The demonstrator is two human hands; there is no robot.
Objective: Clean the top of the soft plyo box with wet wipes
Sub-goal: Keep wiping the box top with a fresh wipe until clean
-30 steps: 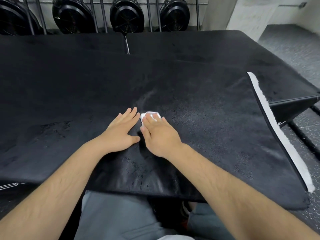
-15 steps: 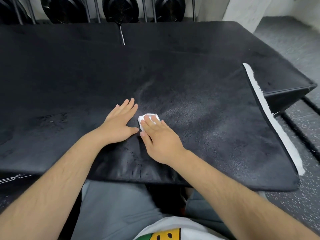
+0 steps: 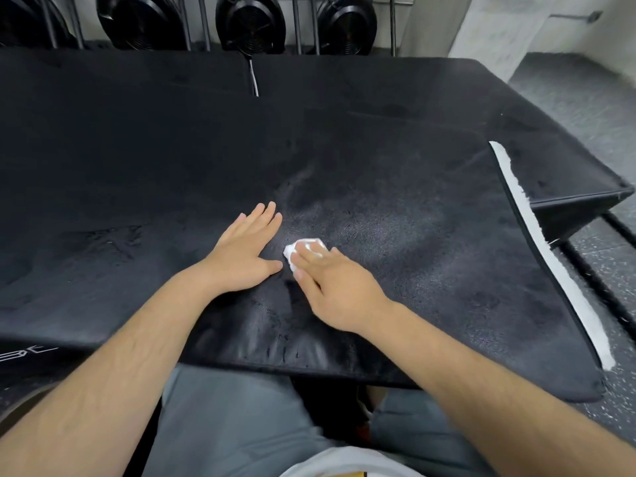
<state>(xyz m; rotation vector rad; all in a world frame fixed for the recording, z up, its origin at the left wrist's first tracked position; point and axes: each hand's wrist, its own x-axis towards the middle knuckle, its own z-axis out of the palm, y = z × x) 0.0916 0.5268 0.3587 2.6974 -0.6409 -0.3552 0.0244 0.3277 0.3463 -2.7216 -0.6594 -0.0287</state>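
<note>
Round black plates [image 3: 250, 22] sit in a metal rack [image 3: 203, 25] at the far side. Speckled grey floor [image 3: 581, 94] lies right, beside a pale pillar [image 3: 481, 25]

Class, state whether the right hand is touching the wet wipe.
Touching. The head view shows the right hand lying flat over the wet wipe, covering part of it.

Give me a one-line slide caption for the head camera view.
Right hand presses a crumpled white wet wipe onto the soft plyo box top while the left hand rests flat beside it.
</note>
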